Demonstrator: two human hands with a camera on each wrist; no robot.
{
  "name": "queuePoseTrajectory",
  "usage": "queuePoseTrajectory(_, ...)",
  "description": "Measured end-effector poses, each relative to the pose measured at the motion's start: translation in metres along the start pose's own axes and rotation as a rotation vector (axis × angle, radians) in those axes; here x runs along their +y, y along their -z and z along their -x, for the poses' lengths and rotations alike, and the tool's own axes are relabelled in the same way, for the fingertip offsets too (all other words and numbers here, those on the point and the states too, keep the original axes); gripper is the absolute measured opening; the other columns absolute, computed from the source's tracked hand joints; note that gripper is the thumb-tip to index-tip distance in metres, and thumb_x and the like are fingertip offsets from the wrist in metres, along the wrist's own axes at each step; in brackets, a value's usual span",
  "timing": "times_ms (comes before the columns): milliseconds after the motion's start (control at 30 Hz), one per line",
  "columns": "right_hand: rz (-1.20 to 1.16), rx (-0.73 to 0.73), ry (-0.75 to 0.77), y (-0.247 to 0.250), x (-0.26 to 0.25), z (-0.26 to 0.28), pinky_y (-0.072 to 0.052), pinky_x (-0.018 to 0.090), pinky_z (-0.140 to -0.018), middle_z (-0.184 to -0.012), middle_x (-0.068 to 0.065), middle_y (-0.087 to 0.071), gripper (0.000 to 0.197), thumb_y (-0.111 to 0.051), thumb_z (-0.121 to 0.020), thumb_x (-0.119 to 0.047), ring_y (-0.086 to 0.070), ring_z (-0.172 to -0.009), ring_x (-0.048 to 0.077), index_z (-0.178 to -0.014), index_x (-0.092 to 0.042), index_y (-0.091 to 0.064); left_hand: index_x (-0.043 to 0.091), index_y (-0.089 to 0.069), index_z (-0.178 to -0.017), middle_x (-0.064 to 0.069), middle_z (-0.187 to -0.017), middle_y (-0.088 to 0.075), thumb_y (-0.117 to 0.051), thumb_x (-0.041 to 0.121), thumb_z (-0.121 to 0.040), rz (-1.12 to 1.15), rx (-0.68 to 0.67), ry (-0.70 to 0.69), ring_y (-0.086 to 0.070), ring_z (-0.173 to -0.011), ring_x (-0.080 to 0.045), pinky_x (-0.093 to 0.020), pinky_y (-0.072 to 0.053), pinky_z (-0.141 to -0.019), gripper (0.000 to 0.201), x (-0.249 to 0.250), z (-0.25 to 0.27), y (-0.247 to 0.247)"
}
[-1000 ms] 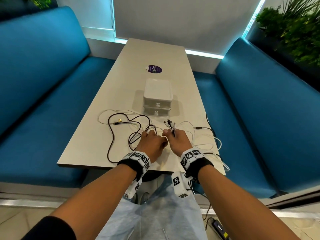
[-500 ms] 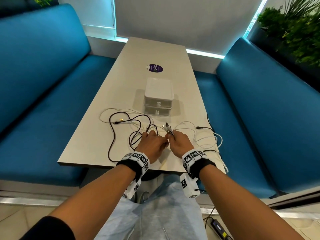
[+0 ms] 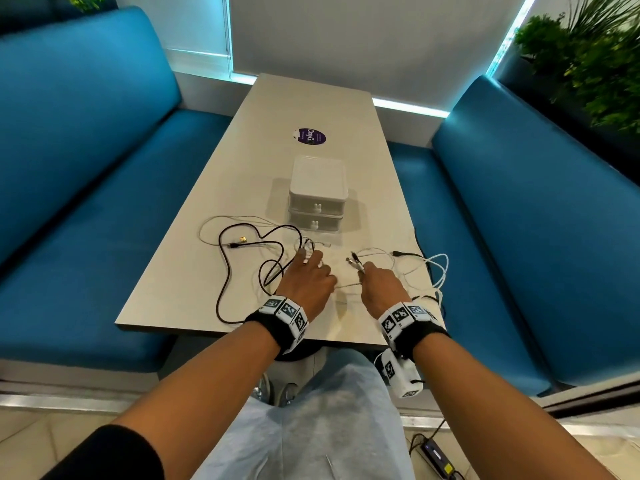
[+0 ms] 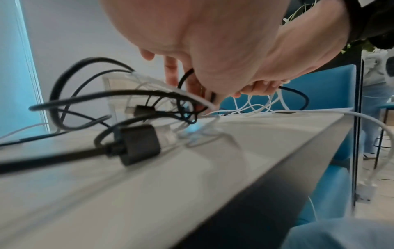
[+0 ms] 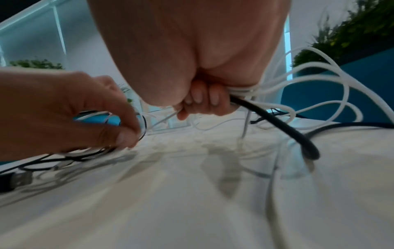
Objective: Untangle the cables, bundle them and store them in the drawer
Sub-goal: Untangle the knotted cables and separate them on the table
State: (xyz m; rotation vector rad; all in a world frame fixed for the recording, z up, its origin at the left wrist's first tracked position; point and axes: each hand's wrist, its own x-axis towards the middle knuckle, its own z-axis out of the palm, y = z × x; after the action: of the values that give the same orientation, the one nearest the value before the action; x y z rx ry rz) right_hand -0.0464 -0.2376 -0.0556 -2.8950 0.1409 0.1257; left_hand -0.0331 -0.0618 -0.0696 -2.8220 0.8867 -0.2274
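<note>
Tangled black cables (image 3: 224, 271) and white cables (image 3: 437, 268) lie on the near half of the pale table (image 3: 311, 98). My left hand (image 3: 308, 259) reaches into the knot, and in the right wrist view this left hand (image 5: 132, 136) pinches thin black and white strands. My right hand (image 3: 367, 277) grips a bunch of cable ends, with plugs (image 3: 354, 262) sticking up from the fist. Its curled fingers (image 5: 202, 99) hold white loops and a black cable (image 5: 277, 121). The white two-drawer box (image 3: 318, 192) stands behind the cables, both drawers closed.
Blue benches (image 3: 86, 202) flank the table on both sides. A purple sticker (image 3: 311, 136) lies beyond the drawer box. White cable hangs over the table's right edge (image 4: 370, 134). A black USB plug (image 4: 138, 144) rests near my left wrist.
My hands, touching a second ago, have drawn apart. The right hand moved right with its bunch of cable ends, and the left stayed at the knot.
</note>
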Motion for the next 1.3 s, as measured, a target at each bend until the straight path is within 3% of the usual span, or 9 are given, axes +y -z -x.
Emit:
queuePoseTrajectory(100, -0.023, 0.018, -0.112, 0.007, 0.023, -0.001, -0.038, 0.034, -0.065, -0.101, 0.021, -0.064, 0.025, -0.034, -0.103, -0.023, -0.062, -0.09, 0.039, -0.111, -0.006, -0.051, 0.023, -0.07, -0.106, 0.004, -0.113, -0.067, -0.055, 0.029, -0.092, -0.033, -0.05, 0.012, -0.04, -0.13, -0.029, -0.056, -0.009, -0.111, 0.022, -0.011, -0.002, -0.006)
queuePoseTrajectory(233, -0.079, 0.037, -0.154, 0.018, 0.034, 0.001, -0.037, 0.033, -0.067, -0.105, 0.02, -0.064, 0.026, -0.034, -0.104, -0.021, -0.061, -0.094, 0.037, -0.114, -0.004, -0.051, 0.02, -0.07, -0.103, -0.001, -0.104, -0.069, -0.061, 0.022, -0.084, -0.041, -0.04, -0.072, -0.053, -0.117, -0.03, -0.059, -0.014, -0.115, 0.021, -0.018, 0.0, -0.004)
queuePoseTrajectory(333, -0.156, 0.035, -0.05, 0.023, 0.014, 0.002, -0.034, 0.03, -0.069, -0.104, 0.019, -0.065, 0.024, -0.036, -0.103, -0.017, -0.06, -0.096, 0.035, -0.111, -0.003, -0.053, 0.022, -0.072, -0.089, -0.001, -0.087, -0.069, -0.067, 0.02, -0.074, -0.046, 0.012, -0.094, -0.06, -0.101, -0.03, -0.058, -0.022, -0.113, 0.015, -0.014, 0.002, -0.008)
queuePoseTrajectory(567, -0.288, -0.051, 0.221, 0.015, -0.031, 0.005, -0.04, 0.033, -0.076, -0.096, 0.015, -0.061, 0.018, -0.039, -0.1, -0.015, -0.057, -0.092, 0.035, -0.091, -0.013, -0.055, 0.023, -0.071, -0.087, 0.001, -0.083, -0.067, -0.068, 0.022, -0.073, -0.038, 0.015, -0.075, -0.059, -0.097, -0.03, -0.056, -0.027, -0.108, 0.015, -0.011, 0.005, -0.01)
queuePoseTrajectory(733, -0.267, -0.057, 0.234, 0.006, -0.039, 0.007, -0.049, 0.043, -0.083, -0.085, 0.009, -0.065, 0.042, -0.021, -0.09, -0.043, -0.054, -0.093, 0.032, -0.093, -0.018, -0.054, 0.024, -0.062, -0.12, 0.002, -0.11, -0.064, -0.055, 0.025, -0.088, -0.033, 0.001, -0.029, -0.048, -0.121, -0.026, -0.052, -0.009, -0.113, 0.033, -0.008, 0.005, -0.013)
queuePoseTrajectory(967, -0.278, -0.147, 0.282, 0.006, -0.041, 0.013, -0.049, 0.04, -0.073, -0.088, 0.015, -0.068, 0.022, -0.038, -0.102, -0.027, -0.063, -0.081, 0.034, -0.108, -0.011, -0.052, 0.016, -0.053, -0.132, 0.0, -0.132, -0.057, -0.048, 0.02, -0.094, 0.014, -0.004, -0.02, -0.038, -0.134, -0.024, -0.05, -0.005, -0.118, 0.038, -0.009, 0.005, -0.016)
queuePoseTrajectory(1133, -0.03, -0.125, 0.292, 0.002, -0.035, 0.013, -0.042, 0.037, -0.067, -0.095, 0.022, -0.064, 0.029, -0.037, -0.103, -0.032, -0.06, -0.086, 0.04, -0.111, -0.008, -0.051, 0.012, -0.067, -0.114, -0.005, -0.111, -0.069, -0.063, 0.015, -0.085, -0.005, 0.072, -0.137, -0.055, -0.119, -0.026, -0.054, -0.027, -0.114, 0.03, -0.013, 0.01, -0.022)
queuePoseTrajectory(1233, 0.185, -0.101, 0.283, 0.005, -0.027, 0.013, -0.04, 0.037, -0.063, -0.097, 0.019, -0.062, 0.025, -0.036, -0.102, -0.027, -0.061, -0.086, 0.038, -0.116, -0.009, -0.047, 0.014, -0.071, -0.089, -0.003, -0.083, -0.068, -0.072, 0.011, -0.074, -0.039, 0.15, -0.174, -0.062, -0.097, -0.027, -0.056, -0.039, -0.104, 0.015, -0.015, 0.007, -0.019)
queuePoseTrajectory(1300, 0.313, -0.085, 0.287, 0.01, -0.02, 0.011, -0.038, 0.035, -0.061, -0.096, 0.014, -0.063, 0.021, -0.037, -0.101, -0.023, -0.062, -0.084, 0.034, -0.117, -0.012, -0.046, 0.016, -0.07, -0.081, -0.001, -0.077, -0.064, -0.073, 0.012, -0.074, -0.068, 0.182, -0.187, -0.061, -0.09, -0.026, -0.056, -0.041, -0.101, 0.009, -0.015, 0.005, -0.018)
